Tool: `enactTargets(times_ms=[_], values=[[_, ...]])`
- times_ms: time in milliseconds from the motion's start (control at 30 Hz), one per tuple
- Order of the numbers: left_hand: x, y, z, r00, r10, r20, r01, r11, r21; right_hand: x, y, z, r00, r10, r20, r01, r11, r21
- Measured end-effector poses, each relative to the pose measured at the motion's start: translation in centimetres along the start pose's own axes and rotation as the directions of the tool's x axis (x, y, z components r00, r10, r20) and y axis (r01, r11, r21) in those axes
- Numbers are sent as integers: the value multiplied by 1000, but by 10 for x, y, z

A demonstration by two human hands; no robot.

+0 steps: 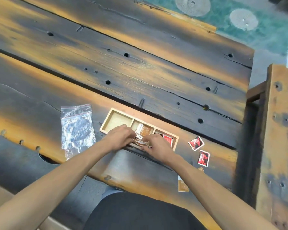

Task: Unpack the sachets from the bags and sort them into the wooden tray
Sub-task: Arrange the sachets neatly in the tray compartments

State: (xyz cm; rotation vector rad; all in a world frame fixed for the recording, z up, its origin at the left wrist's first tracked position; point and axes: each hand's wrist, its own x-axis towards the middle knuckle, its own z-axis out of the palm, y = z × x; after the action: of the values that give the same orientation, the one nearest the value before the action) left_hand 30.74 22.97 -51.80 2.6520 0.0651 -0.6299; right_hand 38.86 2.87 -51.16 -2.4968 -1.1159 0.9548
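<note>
Head view. A shallow pale wooden tray with three compartments (118, 112) sits on the dark, orange-streaked plank tabletop (140, 67). The left compartment looks bare. The middle one holds tan-and-white paper sachets (144, 129). The right one holds red-printed sachets (167, 139).

Both hands meet at the tray's near rim, over the middle section. The left hand (120, 137) and the right hand (155, 145) pinch between them a small bunch of pale sachets (139, 140). Each grip is closed on that bunch, fingertips close together. How many sachets are in it cannot be told.

Still loose on the tabletop: two red-and-white square sachets (196, 143) (203, 158) to the right of the tray, well apart from it, and a tan sachet (183, 185) nearer the person, partly behind the right forearm. Two clear zip bags (76, 128) lie overlapped to the left of the tray. They appear emptied.

Judgement: the step in hand is squaring up the pale bunch and seating it in the middle compartment. To do it well, keep the edges aligned between both hands and lower the stack flat against the sachets already there. Let go only once it rests inside the dividers, so none slides into the red section. The loose sachets would follow, each to its matching section.
</note>
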Motion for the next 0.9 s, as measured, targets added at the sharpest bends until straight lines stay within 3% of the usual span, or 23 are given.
enactTargets(times_ms=[100,267,467,700,900], values=[[10,-1,-7,999,-45,-10,44,996,-82,6,4,-5,996,82,-19,-79,987,143],[30,-4,-14,995,-87,41,89,994,-59,21,7,-12,983,180,-24,-170,959,227],[33,0,-13,990,7,-138,-10,1000,-20,26,2,-9,981,145,-132,-121,977,173],[31,2,-3,999,-26,-32,29,995,94,21,-2,15,987,29,-156,-46,993,-106],[33,1,-6,1000,2,0,-2,995,102,23,-1,13,987,45,-156,-55,996,-65]])
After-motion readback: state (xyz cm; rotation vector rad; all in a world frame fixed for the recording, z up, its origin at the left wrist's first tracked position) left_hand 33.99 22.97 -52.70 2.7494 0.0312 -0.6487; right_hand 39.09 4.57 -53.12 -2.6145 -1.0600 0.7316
